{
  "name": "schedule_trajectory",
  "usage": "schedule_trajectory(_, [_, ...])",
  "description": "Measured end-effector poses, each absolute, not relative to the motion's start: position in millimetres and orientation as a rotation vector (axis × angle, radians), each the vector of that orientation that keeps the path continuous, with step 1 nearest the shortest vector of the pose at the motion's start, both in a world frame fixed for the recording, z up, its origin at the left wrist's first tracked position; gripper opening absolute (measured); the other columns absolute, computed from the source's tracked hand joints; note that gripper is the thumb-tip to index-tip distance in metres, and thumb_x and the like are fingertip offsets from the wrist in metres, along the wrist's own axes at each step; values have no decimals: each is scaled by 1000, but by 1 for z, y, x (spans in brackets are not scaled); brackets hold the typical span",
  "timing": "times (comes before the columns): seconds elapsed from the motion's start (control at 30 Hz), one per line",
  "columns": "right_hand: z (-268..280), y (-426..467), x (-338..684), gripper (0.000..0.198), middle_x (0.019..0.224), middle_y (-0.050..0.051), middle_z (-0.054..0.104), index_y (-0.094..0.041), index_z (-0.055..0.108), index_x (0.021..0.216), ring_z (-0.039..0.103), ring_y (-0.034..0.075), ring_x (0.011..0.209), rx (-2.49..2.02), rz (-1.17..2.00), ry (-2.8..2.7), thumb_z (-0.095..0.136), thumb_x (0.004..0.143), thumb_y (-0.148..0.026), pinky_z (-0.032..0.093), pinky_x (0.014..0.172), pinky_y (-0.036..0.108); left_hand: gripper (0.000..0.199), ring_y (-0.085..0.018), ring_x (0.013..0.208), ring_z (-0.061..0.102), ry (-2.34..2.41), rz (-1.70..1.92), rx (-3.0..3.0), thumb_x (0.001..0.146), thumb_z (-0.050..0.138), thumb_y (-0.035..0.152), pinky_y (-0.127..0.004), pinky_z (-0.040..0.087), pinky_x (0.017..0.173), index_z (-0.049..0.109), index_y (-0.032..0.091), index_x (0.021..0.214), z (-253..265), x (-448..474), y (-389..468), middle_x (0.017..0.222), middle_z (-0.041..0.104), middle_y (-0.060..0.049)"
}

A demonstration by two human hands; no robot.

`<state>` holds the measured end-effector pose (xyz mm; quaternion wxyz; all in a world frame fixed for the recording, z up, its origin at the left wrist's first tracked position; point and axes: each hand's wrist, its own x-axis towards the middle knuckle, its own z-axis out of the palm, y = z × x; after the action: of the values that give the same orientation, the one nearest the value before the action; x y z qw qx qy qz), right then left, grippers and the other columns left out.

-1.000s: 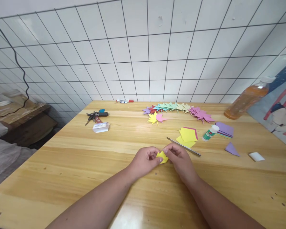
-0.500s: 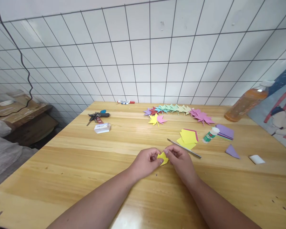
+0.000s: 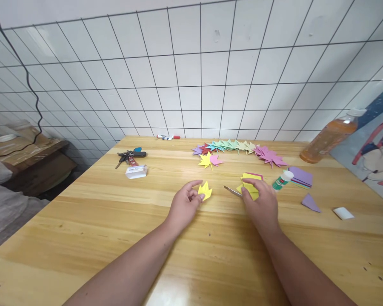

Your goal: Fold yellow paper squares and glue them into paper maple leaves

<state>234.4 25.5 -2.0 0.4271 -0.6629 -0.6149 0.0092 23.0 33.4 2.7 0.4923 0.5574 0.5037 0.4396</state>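
Between the thumb and fingers of my left hand [image 3: 185,203] is a yellow folded paper leaf [image 3: 205,191], its points facing up and away from me. My right hand [image 3: 262,203] hovers at the yellow paper sheets [image 3: 251,190], thumb and index finger spread apart over them; whether the fingertips touch the paper I cannot tell. A thin metal strip [image 3: 232,191] lies under that hand, its right part hidden. Just beyond, a yellow paper leaf [image 3: 206,160] joins a pink paper leaf [image 3: 215,160].
Along the wall runs a row of folded leaves [image 3: 232,145] in several colours. To the right are a glue stick [image 3: 282,180], purple paper stack [image 3: 301,176], purple triangle [image 3: 310,203], white eraser [image 3: 343,213] and tilted bottle [image 3: 330,136]. Keys [image 3: 130,156], a small box [image 3: 136,171] and markers [image 3: 168,137] lie left.
My hands have parted. The left has moved slightly up and left with the yellow leaf; the right has let go of it and moved right to the yellow sheets and metal strip.
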Motion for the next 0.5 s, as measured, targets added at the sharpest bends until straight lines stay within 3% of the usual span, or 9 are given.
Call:
schedule_trajectory(0.2, [-5, 37, 260, 46, 119, 7, 59, -21, 56, 119, 46, 29, 113, -2068, -87, -1656, 52, 74, -29, 32, 95, 45, 44, -10, 51, 47, 1343, 1145, 1432, 72, 60, 31, -21, 34, 54, 53, 20, 113, -4, 15, 44, 57, 57, 6])
schedule_trajectory(0.37, [-2, 36, 260, 44, 110, 7, 63, -29, 57, 119, 50, 31, 107, -2289, 78, -1694, 48, 77, -38, 39, 84, 45, 35, -11, 58, 51, 1476, 1195, 1516, 73, 60, 32, -22, 37, 58, 57, 21, 106, -14, 9, 54, 74, 62, 1])
schedule_trajectory(0.5, [4, 34, 260, 41, 115, 5, 62, -29, 58, 117, 53, 29, 104, -2327, 77, -1679, 47, 78, -36, 39, 83, 42, 46, -11, 57, 50, 1370, 1159, 1535, 72, 60, 26, -22, 39, 60, 49, 20, 115, -16, 8, 55, 63, 55, 5])
